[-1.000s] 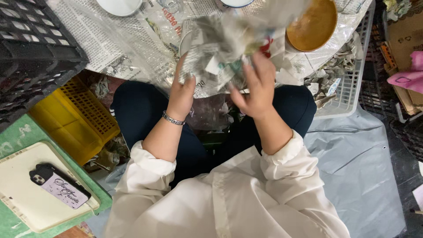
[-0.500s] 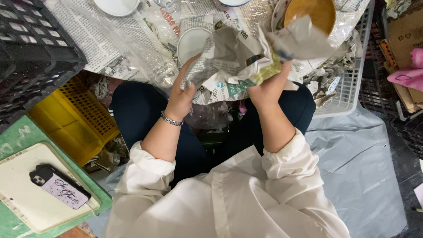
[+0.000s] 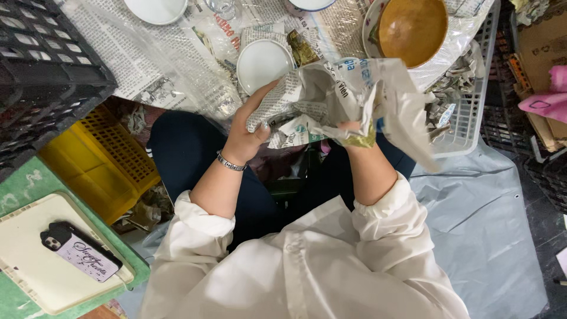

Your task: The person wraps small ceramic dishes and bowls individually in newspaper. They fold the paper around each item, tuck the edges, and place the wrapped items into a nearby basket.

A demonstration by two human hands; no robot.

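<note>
Both my hands hold a crumpled sheet of newspaper (image 3: 331, 97) above my lap. My left hand (image 3: 251, 127), with a silver bracelet on the wrist, grips its left side with fingers stretched up along the paper. My right hand (image 3: 352, 127) is mostly hidden under the sheet and clutches it from below. Whatever lies inside the paper is hidden. A small white plate (image 3: 263, 64) rests on the newspaper-covered surface just beyond my left hand.
An amber bowl (image 3: 411, 29) sits at the back right inside a white wire basket (image 3: 472, 112). A black crate (image 3: 47, 77) and a yellow crate (image 3: 100, 159) stand on the left. A phone (image 3: 80, 251) lies on a cream tray (image 3: 29, 277). Grey plastic sheeting (image 3: 478, 224) covers the floor at right.
The newspaper has been pulled down and to the right and bunched tighter around my right hand. The white plate, hidden a second ago, now shows beyond my left hand.
</note>
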